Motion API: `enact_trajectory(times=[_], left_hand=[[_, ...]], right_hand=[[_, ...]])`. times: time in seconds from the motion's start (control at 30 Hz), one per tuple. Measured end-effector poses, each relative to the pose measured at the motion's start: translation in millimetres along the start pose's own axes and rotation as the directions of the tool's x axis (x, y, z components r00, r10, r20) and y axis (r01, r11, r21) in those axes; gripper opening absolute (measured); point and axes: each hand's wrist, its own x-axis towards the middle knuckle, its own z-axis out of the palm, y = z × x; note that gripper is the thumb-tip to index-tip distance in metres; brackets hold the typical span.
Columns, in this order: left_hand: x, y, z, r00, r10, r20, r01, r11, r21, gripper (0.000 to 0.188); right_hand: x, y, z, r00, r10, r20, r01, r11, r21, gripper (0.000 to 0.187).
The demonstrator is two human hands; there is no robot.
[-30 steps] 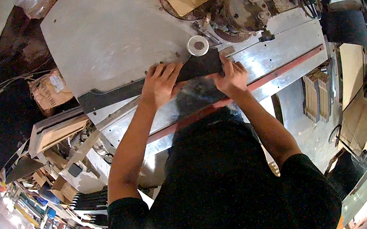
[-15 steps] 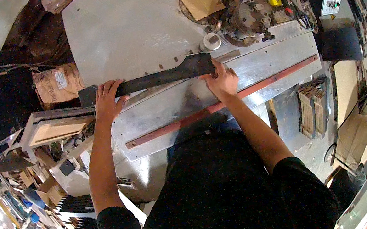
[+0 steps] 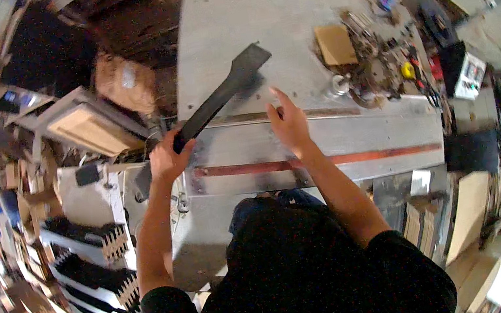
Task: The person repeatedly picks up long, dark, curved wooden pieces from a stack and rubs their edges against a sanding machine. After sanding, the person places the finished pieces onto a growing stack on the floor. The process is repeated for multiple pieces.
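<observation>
A long dark flat piece [image 3: 218, 99], wide at its ends and narrower along the middle, slants up and away to the right over the worktable [image 3: 221, 22]. My left hand [image 3: 168, 159] is closed around it towards its near end, and part of that end shows below the wrist. The far end stands above the tabletop, with a shadow beneath it. My right hand [image 3: 289, 125] is apart from the piece, empty, its fingers spread over the metal strip at the table's near side. Closer to me, a red bar [image 3: 369, 155] lies across this metal surface.
Right of my hands stand a bottle [image 3: 339, 84], a brown square sheet [image 3: 335, 45] and cluttered metal machine parts [image 3: 376, 72]. At lower left are stacked dark, similarly shaped pieces [image 3: 99, 301]. A framed wooden panel [image 3: 90, 127] leans at the left. Cardboard pieces [image 3: 417, 221] stand at right.
My right hand has let go of the dark piece and opened. The piece, held by my left hand alone, has swung from nearly level to a steep slant. The view has also shifted.
</observation>
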Motion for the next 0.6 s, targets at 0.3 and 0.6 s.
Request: enact_trajectory(times=[0.3,0.6], left_hand=[[-130.8,50.3,-29.7,0.886,-0.439,0.15,0.23,0.136,-0.964,0.073],[-188.7,144.8,-60.6,0.907,-0.41,0.098,-0.006,-0.245,-0.969,0.076]], right_hand=[[-86.3,38.9,12.9,0.906,-0.32,0.276,0.271,0.941,0.202,0.037],[-168.0,-1.8,58.6,0.56,-0.387,0.733,-0.283,0.742,0.608,0.072]])
